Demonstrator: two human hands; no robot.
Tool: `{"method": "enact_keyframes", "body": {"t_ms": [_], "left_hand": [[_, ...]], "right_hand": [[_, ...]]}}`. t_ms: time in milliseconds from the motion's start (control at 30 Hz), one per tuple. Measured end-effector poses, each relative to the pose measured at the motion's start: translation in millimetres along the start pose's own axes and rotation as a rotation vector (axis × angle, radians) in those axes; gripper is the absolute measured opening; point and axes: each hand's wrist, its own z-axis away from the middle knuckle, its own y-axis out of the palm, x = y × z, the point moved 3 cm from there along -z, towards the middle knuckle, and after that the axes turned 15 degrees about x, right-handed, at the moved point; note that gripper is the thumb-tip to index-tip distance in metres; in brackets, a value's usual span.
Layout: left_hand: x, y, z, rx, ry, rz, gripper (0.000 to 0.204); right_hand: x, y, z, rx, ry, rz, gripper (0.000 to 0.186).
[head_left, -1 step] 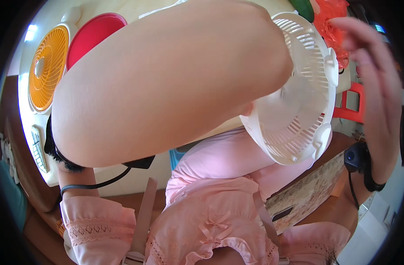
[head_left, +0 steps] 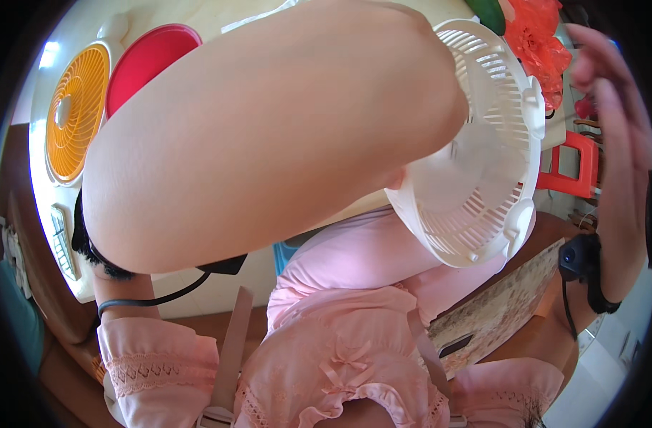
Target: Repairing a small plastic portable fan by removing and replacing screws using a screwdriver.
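Note:
My left forearm crosses most of the view, and my left hand is at a white slotted fan housing. A fingertip shows at the housing's near rim; the other fingers are hidden behind the hand and arm. Inside the housing are pale, blurred fan blades. The housing is tilted above my pink-clothed lap. My right hand is raised at the far right, apart from the housing, with its fingers spread and nothing seen in them.
An orange round grille and a red round tray lie on the pale table at left. A red plastic bag and a dark green object are at the back right. A red stool stands beyond the housing.
My right hand has moved to the right, away from the fan housing and the red bag. My left hand and the housing have barely shifted.

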Motion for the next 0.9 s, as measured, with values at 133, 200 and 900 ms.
{"method": "enact_keyframes", "body": {"t_ms": [133, 200, 900], "left_hand": [[-3.3, 0.5, -3.3, -0.040, 0.027, 0.018, 0.032], [-4.3, 0.4, -8.6, -0.071, 0.046, 0.032, 0.033], [-37.4, 26.8, -12.5, -0.236, -0.327, -0.182, 0.033]], "right_hand": [[-15.5, -43.9, 18.8, -0.194, -0.268, 0.169, 0.027], [-28.6, -39.1, 22.1, -0.155, -0.332, 0.010, 0.026], [-54.4, 36.8, 17.1, 0.030, -0.461, -0.285, 0.020]]}}
